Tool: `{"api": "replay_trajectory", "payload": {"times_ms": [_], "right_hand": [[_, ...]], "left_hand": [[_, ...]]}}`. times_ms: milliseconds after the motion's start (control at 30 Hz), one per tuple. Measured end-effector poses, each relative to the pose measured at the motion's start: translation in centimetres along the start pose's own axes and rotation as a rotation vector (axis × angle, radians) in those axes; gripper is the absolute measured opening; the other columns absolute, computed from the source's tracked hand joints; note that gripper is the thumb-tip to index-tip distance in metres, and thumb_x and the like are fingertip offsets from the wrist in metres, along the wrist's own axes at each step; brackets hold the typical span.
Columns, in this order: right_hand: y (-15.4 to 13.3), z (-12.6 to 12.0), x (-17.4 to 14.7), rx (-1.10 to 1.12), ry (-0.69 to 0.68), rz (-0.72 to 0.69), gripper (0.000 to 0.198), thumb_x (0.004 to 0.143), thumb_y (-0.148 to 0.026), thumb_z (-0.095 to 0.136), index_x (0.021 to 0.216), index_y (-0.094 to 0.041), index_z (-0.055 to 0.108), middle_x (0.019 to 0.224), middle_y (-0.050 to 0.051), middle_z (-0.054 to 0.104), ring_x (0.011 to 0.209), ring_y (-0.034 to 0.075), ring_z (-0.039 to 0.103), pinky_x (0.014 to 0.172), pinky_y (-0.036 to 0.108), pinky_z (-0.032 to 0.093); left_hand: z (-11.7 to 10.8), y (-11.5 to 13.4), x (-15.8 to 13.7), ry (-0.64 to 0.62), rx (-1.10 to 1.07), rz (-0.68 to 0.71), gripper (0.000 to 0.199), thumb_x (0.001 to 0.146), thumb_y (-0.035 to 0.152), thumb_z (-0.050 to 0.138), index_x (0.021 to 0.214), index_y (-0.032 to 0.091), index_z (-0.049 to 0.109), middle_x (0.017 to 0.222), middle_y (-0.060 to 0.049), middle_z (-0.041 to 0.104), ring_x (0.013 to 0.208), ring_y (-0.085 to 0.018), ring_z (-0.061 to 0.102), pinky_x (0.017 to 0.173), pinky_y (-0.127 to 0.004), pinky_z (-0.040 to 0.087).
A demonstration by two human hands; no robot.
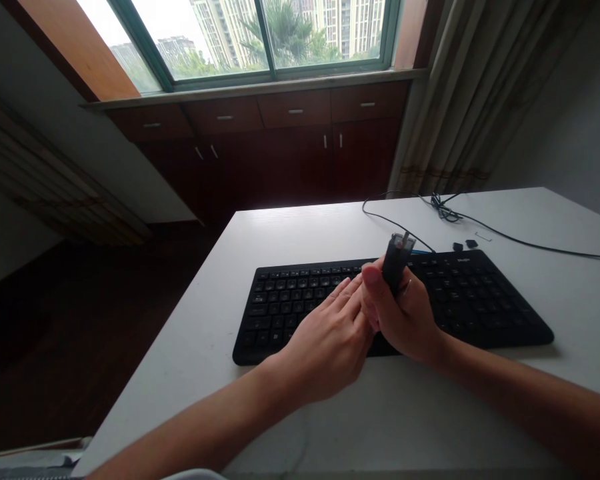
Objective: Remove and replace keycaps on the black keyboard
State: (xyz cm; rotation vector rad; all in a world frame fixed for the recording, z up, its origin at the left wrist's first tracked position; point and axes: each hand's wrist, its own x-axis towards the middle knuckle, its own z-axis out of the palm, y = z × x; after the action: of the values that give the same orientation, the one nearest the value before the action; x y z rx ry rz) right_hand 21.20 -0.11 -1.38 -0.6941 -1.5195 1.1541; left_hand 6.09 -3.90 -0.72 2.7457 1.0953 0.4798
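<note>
My right hand (405, 320) is wrapped around a dark, upright handheld tool (395, 261) with a greyish clear head and a bit of metal at its top; its exact kind I cannot make out. Stretched out flat, the fingers of my left hand (333, 337) lie against the right hand's fingers, above the keys. Under both hands lies a black keyboard (485, 300), its middle part hidden by them. Two small black pieces like keycaps (465, 245) rest behind its right end, with a thin bent wire (483, 237) close by.
A black cable (520, 241) with a bundled knot runs over the back right of the white table (200, 320). Just behind my right hand, a blue strip (421, 252) shows at the keyboard's rear edge. Dark red cabinets (280, 160) stand below the window beyond the table.
</note>
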Motion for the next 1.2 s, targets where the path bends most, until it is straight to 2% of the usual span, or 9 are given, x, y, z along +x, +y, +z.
{"api": "replay_trajectory", "payload": {"times_ms": [133,333,500,600,767,867,1000,1200], "right_hand": [[-0.5,0.5,0.5,0.182,0.067,-0.03,0.039,0.105,-0.041,0.053,0.072,-0.023,0.045,0.05,-0.007,0.044,0.041,0.009,0.04,0.044,0.029,0.033],[-1.2,0.7,1.6,0.264,0.07,0.023,0.043,0.104,-0.04,0.055,0.067,-0.022,0.044,0.049,-0.007,0.044,0.038,0.007,0.04,0.041,0.026,0.029],[-1.3,-0.2,2.1,0.277,0.151,0.019,0.05,0.105,-0.043,0.054,0.061,-0.021,0.042,0.047,-0.007,0.04,0.037,0.006,0.04,0.04,0.025,0.028],[-1.2,-0.7,2.1,0.304,0.186,0.027,0.051,0.103,-0.043,0.056,0.06,-0.021,0.041,0.047,-0.007,0.04,0.037,0.006,0.039,0.039,0.024,0.028],[-1.1,-0.7,1.5,0.472,0.112,0.122,0.041,0.099,-0.033,0.061,0.065,-0.022,0.043,0.046,-0.009,0.036,0.035,0.006,0.031,0.037,0.023,0.021],[-1.3,-0.8,1.1,0.583,0.028,0.192,0.037,0.092,-0.025,0.062,0.061,-0.021,0.041,0.045,-0.009,0.032,0.036,0.006,0.026,0.038,0.024,0.019],[-1.7,-1.2,1.0,0.702,-0.077,0.278,0.034,0.082,-0.027,0.061,0.056,-0.022,0.039,0.043,-0.008,0.028,0.037,0.007,0.023,0.039,0.025,0.017],[-1.4,-1.2,1.0,0.665,-0.037,0.26,0.03,0.076,-0.026,0.059,0.053,-0.023,0.039,0.041,-0.008,0.028,0.036,0.008,0.023,0.04,0.026,0.017]], "left_hand": [[0.0,0.0,0.1,-0.005,0.012,-0.002,0.048,0.1,0.014,0.043,0.148,0.006,0.043,0.165,-0.02,0.03,0.158,-0.031,0.02,0.132,-0.049,0.023],[-0.6,-0.5,0.3,0.063,-0.091,-0.037,0.038,0.104,0.022,0.045,0.14,0.013,0.054,0.156,-0.014,0.048,0.15,-0.024,0.04,0.131,-0.044,0.028],[-0.8,-1.2,-0.3,0.153,-0.125,-0.08,0.034,0.101,0.033,0.058,0.129,0.016,0.066,0.142,-0.011,0.063,0.135,-0.026,0.057,0.12,-0.044,0.046],[-0.6,-1.4,-0.4,0.219,-0.12,-0.08,0.028,0.1,0.032,0.06,0.122,0.019,0.071,0.131,-0.008,0.069,0.123,-0.024,0.064,0.112,-0.044,0.053],[-0.8,-1.5,-0.1,0.234,-0.168,-0.093,0.03,0.095,0.034,0.067,0.121,0.02,0.072,0.129,-0.008,0.07,0.119,-0.026,0.065,0.107,-0.046,0.056],[-1.0,-1.3,0.0,0.225,-0.18,-0.107,0.032,0.09,0.034,0.072,0.12,0.022,0.073,0.128,-0.008,0.07,0.118,-0.027,0.066,0.107,-0.047,0.056],[-1.0,-1.2,0.0,0.228,-0.165,-0.114,0.032,0.089,0.036,0.073,0.117,0.022,0.074,0.127,-0.008,0.071,0.118,-0.027,0.066,0.107,-0.047,0.055],[-0.8,-1.3,0.0,0.229,-0.152,-0.108,0.025,0.092,0.034,0.07,0.115,0.024,0.075,0.126,-0.007,0.071,0.117,-0.026,0.066,0.105,-0.047,0.056]]}}
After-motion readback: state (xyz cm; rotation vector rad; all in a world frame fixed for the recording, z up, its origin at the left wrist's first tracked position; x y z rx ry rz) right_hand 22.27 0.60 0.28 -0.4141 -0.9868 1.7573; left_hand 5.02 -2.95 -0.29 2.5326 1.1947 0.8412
